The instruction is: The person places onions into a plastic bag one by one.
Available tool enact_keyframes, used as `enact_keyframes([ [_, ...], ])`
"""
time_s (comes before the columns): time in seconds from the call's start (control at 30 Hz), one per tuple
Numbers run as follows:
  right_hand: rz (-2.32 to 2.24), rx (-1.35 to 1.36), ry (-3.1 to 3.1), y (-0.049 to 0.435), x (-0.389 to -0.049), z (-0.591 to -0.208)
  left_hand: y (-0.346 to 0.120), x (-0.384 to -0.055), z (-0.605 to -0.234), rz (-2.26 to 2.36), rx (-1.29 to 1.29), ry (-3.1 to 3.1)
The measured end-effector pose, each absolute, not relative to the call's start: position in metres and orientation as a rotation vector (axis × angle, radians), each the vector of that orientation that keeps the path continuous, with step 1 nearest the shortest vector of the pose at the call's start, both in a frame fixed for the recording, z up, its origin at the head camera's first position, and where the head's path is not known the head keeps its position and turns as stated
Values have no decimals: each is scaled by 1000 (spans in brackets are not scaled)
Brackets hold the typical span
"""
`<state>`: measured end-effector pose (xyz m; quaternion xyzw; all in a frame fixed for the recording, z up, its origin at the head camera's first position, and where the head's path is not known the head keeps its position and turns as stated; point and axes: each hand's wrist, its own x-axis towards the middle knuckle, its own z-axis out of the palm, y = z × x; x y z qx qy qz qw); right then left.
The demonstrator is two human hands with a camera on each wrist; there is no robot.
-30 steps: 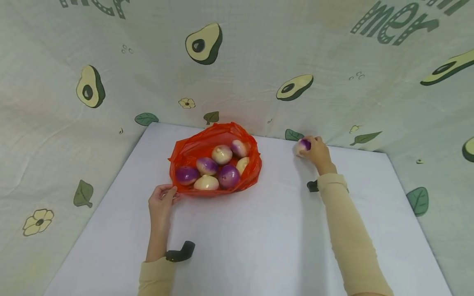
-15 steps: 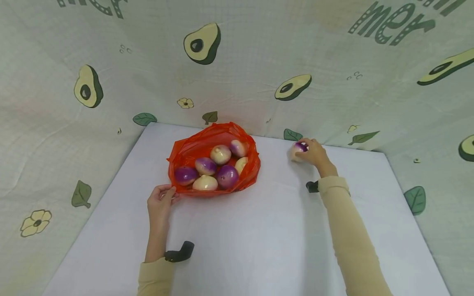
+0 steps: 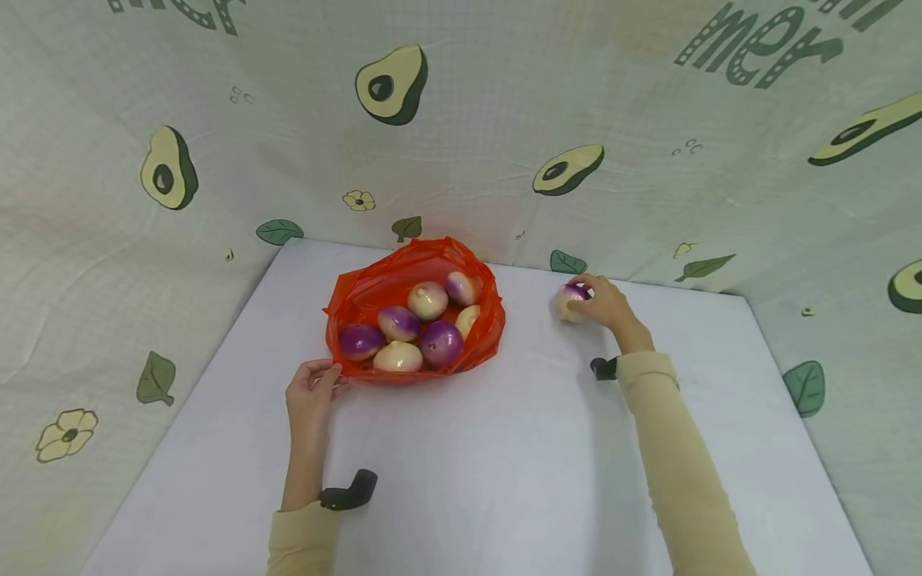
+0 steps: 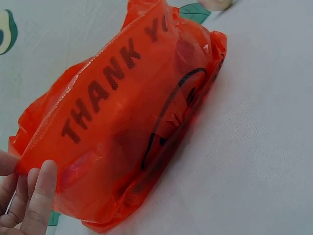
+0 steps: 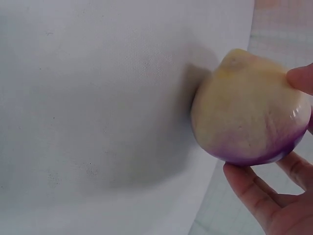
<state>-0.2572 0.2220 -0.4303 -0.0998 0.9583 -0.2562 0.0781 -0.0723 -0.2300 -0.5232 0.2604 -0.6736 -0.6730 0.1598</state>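
Note:
A red plastic bag [image 3: 450, 252] lies with its mouth spread at the left back of the table, holding several purple-and-white turnips [image 3: 442, 344]. At the bag's near left corner my left hand [image 3: 310, 392] pinches the rim between thumb and fingers. The left wrist view shows the outside of the bag [image 4: 112, 107] with dark "THANK YOU" print. To the right of the bag, my right hand [image 3: 608, 308] grips one turnip [image 3: 567, 308] close to the tabletop. In the right wrist view, thumb and fingers sit round that turnip [image 5: 244, 107], whose cream end faces the camera.
The white table [image 3: 468, 480] ends at a fabric backdrop [image 3: 475, 120] printed with avocados and leaves. A black wrist camera [image 3: 353, 490] sticks out from the left sleeve, and another wrist camera [image 3: 603, 368] from the right.
My right hand has carried the turnip a short way left and nearer to me. The left hand keeps its hold on the bag rim, and the bag looks unmoved.

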Motion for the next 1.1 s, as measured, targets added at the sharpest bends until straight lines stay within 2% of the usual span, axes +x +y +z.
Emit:
enact_keyframes([
  [0.13,-815,-294,2842,219,-253,-431,-227,-68,-510,-1946,745,-1926],
  [0.33,-894,-330,2798,214,-244,-432,-209,-54,-459,-1998,696,-1924],
  [0.4,-924,-365,2791,213,-241,-432,-208,-52,-455,-2025,665,-1890],
  [0.5,-970,-416,2776,210,-235,-434,-210,-53,-460,-2026,660,-1885],
  [0.8,-1031,-486,2772,206,-224,-441,-233,-74,-530,-1966,723,-1904],
  [1.1,-1074,-542,2776,197,-212,-446,-234,-77,-535,-1916,746,-1920],
])
